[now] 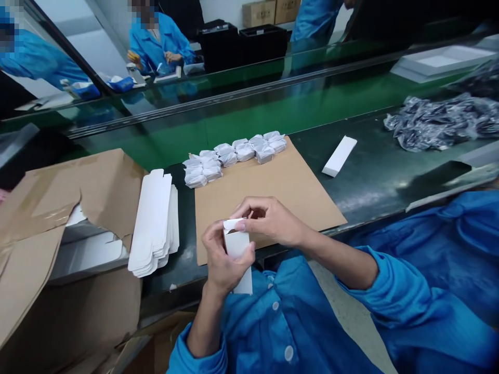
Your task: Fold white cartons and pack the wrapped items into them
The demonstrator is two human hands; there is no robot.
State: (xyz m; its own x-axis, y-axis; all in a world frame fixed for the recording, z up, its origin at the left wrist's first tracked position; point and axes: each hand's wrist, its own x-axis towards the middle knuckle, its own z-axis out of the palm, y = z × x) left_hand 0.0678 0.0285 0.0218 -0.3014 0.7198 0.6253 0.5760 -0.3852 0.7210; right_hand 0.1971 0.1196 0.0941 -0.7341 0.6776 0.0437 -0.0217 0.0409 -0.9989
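Note:
A narrow white carton point(238, 246) stands up in my left hand point(223, 262), whose fingers and thumb wrap around its sides. At the carton's top end, my right hand point(268, 221) pinches the end flap between thumb and fingers. Beneath and beyond my hands lies a brown cardboard sheet point(280, 192). Along its far edge sit several small bundles wrapped in white paper point(245, 150). To the left is a stack of flat white cartons point(152, 223). Another formed white carton point(339, 156) lies right of the sheet.
An open cardboard box point(89, 182) with white cartons inside stands at the left. Clear plastic bags point(444, 122) are heaped at the right. A green conveyor belt point(163, 140) runs behind the bench; people in blue work beyond it. A blue sleeve point(448, 223) is close at right.

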